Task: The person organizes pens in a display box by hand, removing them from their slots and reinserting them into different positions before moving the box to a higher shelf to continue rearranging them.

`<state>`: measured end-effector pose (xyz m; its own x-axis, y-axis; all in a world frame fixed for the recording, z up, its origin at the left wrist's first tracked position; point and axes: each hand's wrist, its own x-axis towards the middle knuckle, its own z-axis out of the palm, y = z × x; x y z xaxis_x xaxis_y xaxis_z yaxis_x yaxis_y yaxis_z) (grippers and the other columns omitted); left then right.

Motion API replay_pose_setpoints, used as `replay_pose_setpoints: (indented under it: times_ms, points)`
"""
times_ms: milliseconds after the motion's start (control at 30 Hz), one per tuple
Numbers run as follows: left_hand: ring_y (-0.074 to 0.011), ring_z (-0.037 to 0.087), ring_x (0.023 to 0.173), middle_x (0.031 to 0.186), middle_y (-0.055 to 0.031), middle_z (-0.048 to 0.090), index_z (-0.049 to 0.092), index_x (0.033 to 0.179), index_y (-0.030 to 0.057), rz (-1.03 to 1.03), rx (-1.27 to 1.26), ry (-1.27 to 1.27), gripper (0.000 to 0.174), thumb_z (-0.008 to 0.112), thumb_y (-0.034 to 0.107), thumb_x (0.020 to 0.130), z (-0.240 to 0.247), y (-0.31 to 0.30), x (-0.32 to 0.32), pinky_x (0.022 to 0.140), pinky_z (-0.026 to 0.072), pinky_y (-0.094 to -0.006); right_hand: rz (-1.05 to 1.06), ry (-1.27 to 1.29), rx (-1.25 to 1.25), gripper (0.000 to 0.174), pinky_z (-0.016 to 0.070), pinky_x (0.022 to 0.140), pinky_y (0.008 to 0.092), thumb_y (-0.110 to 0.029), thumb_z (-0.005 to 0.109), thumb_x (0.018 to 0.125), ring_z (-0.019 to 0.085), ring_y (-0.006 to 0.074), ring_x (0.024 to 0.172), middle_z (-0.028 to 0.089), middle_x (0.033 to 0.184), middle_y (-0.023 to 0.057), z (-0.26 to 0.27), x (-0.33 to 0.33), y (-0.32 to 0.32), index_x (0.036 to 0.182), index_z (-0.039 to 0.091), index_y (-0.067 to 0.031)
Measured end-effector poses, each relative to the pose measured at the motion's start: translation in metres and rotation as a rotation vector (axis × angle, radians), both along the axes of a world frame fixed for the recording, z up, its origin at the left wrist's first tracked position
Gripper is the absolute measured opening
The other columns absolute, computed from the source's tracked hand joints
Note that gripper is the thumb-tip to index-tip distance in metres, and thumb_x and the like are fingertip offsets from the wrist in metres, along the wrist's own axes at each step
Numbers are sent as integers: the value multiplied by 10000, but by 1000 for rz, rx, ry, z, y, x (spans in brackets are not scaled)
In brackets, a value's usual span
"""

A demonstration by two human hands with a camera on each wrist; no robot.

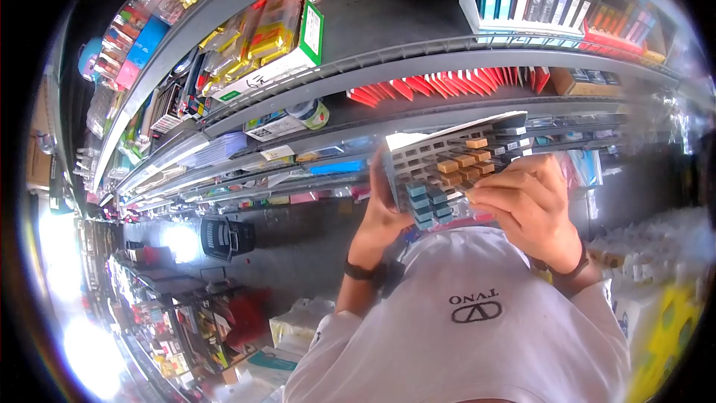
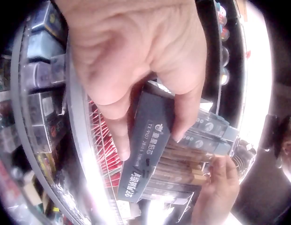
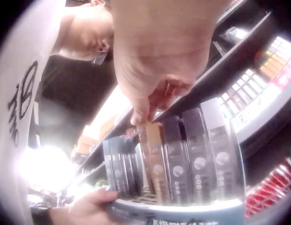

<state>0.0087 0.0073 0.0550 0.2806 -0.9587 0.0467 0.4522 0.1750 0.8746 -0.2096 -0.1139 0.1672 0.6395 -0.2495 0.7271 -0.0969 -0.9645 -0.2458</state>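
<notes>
My left hand (image 1: 382,218) grips one end of a slotted display box (image 1: 415,161), fingers and thumb on either side of its dark end (image 2: 147,140) in the left wrist view. Pencil-lead cases stand in its slots in colour groups: teal cases (image 1: 422,205), brown cases (image 1: 464,164) and black to grey ones (image 3: 194,140). Several slots hold nothing. With thumb and fingertips, my right hand (image 1: 531,198) pinches the top of a brown case (image 3: 144,136) beside the others in the box.
Shelves ahead carry a white box of coloured cases (image 1: 522,0), a row of red packets (image 1: 447,83) and a green-edged carton of yellow packs (image 1: 309,37). A black basket (image 1: 227,237) is on the floor to the left. White plastic-wrapped goods (image 1: 656,246) lie to the right.
</notes>
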Motion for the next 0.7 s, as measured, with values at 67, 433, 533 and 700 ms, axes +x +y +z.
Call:
replay_pose_setpoints:
  times_ms: [67,433,533,700]
  points:
    - [-300,466,1454,1579,-137,420,146,1670,159,3,39,-15,1241,867,22,669,4,0,0,1176,444,-475,-2,1,-19,402,453,751,339,-93,859,682,623,193,930,730,1057,-50,-1,0,0,1067,757,-150]
    - [-300,486,1436,1562,-139,444,140,1670,143,3,47,-3,1235,841,-6,665,4,1,-4,1165,447,-467,-21,-30,-13,409,451,765,334,-99,873,699,613,191,915,732,1053,-55,0,0,-1,1089,762,-145]
    - [-299,493,1430,1565,-146,444,128,1671,136,-10,13,11,1237,866,1,688,5,4,-3,1153,460,-467,-15,-31,-15,421,456,767,334,-85,877,693,604,194,901,725,1054,-56,-2,-1,-2,1093,761,-142]
    - [-285,517,1405,1556,-155,456,110,1670,117,10,-2,29,1223,909,64,745,1,6,-3,1114,496,-444,-32,-13,8,452,468,781,333,-39,852,678,602,201,894,709,1071,-37,-2,-3,3,1115,770,-121]
